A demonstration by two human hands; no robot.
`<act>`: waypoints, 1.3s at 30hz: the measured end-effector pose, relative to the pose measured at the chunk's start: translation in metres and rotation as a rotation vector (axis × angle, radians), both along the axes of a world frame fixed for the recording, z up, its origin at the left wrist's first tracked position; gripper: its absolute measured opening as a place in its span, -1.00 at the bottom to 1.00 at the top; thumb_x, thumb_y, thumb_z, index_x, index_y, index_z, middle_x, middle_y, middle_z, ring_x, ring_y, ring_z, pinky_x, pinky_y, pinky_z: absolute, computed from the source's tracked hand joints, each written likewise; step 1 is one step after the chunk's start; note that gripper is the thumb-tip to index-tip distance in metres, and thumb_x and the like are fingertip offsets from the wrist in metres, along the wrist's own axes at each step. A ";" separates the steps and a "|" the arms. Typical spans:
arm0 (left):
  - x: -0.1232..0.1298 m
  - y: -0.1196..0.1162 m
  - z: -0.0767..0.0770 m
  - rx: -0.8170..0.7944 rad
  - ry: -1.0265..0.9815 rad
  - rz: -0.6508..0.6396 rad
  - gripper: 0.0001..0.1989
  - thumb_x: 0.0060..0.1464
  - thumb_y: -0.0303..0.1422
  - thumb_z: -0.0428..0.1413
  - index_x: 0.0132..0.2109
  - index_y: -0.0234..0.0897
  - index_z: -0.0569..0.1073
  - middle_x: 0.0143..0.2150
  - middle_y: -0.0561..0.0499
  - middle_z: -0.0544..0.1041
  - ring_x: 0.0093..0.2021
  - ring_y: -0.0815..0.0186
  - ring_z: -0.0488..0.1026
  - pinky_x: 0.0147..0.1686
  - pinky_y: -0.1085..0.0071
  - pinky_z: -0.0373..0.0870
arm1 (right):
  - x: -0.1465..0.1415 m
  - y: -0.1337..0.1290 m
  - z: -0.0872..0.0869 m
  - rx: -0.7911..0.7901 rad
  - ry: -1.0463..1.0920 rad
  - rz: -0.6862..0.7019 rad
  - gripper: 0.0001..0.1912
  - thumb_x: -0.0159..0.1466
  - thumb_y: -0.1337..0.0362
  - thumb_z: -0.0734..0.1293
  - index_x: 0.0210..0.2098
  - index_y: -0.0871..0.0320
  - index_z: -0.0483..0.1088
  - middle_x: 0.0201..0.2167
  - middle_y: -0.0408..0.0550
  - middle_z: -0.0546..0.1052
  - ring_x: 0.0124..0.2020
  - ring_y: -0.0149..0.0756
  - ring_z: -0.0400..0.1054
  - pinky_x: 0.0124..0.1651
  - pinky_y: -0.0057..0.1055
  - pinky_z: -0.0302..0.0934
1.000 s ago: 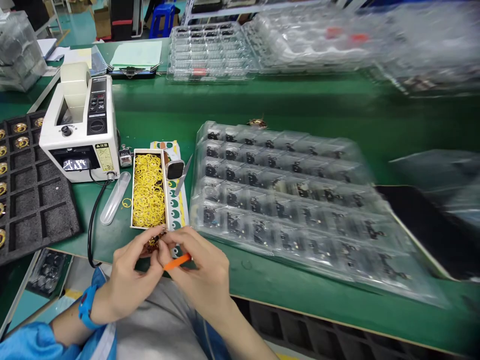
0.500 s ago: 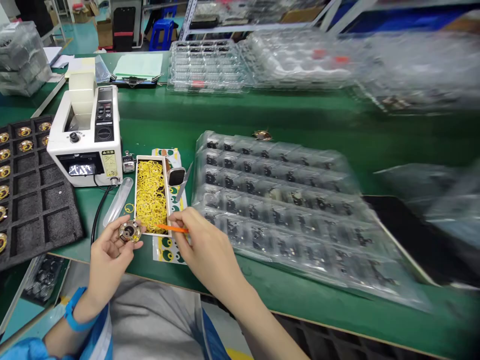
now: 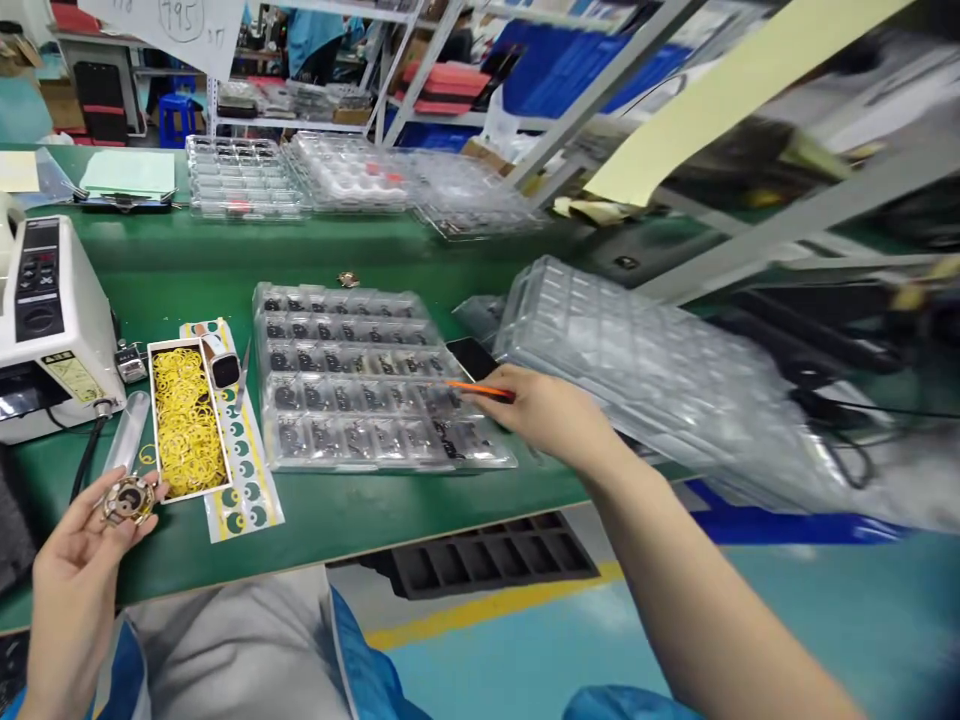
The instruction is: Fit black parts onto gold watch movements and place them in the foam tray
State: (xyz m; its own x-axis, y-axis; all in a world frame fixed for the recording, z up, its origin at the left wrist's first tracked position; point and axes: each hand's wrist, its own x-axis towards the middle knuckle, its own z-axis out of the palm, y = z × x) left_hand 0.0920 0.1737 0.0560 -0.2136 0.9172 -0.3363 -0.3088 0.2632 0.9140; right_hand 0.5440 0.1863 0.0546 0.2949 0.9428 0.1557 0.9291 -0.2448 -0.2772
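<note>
At the lower left, my left hand [image 3: 94,545] holds a round, gold-rimmed watch case [image 3: 129,498] between thumb and fingers, its dark inner face turned up. It is beside the near left corner of a white box [image 3: 227,470] full of thin yellow rings [image 3: 187,420]. My right hand [image 3: 544,405] pinches a thin orange stick [image 3: 480,389], whose tip points left over the right part of a clear compartment tray [image 3: 390,462]. Small dark parts [image 3: 341,400] sit in the tray's compartments; what each one is cannot be made out.
A sticker sheet [image 3: 259,500], a smartwatch [image 3: 223,370] and tweezers [image 3: 244,375] lie right of the box. A white tape dispenser [image 3: 75,330] stands left. Stacked clear trays [image 3: 637,340] lean at the right, near a black phone [image 3: 472,358]. A small gold part [image 3: 347,279] lies behind the compartment tray.
The view has swung to the right. My right hand, with the orange stick, has gone from the yellow rings to the compartment tray's right side. My left hand still holds the watch case.
</note>
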 end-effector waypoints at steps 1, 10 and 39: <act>0.001 0.000 0.000 -0.003 0.000 -0.006 -0.45 -0.15 -0.27 0.45 0.01 -0.33 0.54 -0.16 -0.13 0.69 -0.12 0.15 0.65 -0.21 0.56 0.60 | 0.004 0.002 -0.002 -0.024 0.020 -0.015 -0.83 0.09 0.16 0.41 -0.55 0.10 0.49 -0.46 -0.03 0.51 -0.56 -0.27 0.29 -0.49 -0.36 -0.01; 0.010 -0.008 -0.013 0.115 -0.032 -0.271 -0.60 0.07 -0.38 0.32 0.08 -0.16 0.52 -0.04 -0.10 0.66 -0.07 0.18 0.63 -0.15 0.41 0.62 | -0.019 -0.003 0.003 0.029 0.314 -0.074 -0.52 0.07 -0.21 0.37 -0.56 0.09 0.33 -0.68 -0.18 0.22 -0.65 -0.37 0.08 -0.53 -0.36 0.01; 0.045 -0.009 -0.006 0.087 -0.275 -0.554 -0.81 0.18 -0.30 0.23 -0.05 -0.06 0.60 -0.04 0.00 0.61 0.01 0.23 0.55 -0.03 0.37 0.52 | -0.232 -0.042 0.005 0.551 0.543 0.656 -0.82 0.30 0.51 0.31 -0.23 0.13 0.47 -0.42 -0.09 0.56 -0.44 -0.36 0.38 -0.41 -0.44 0.25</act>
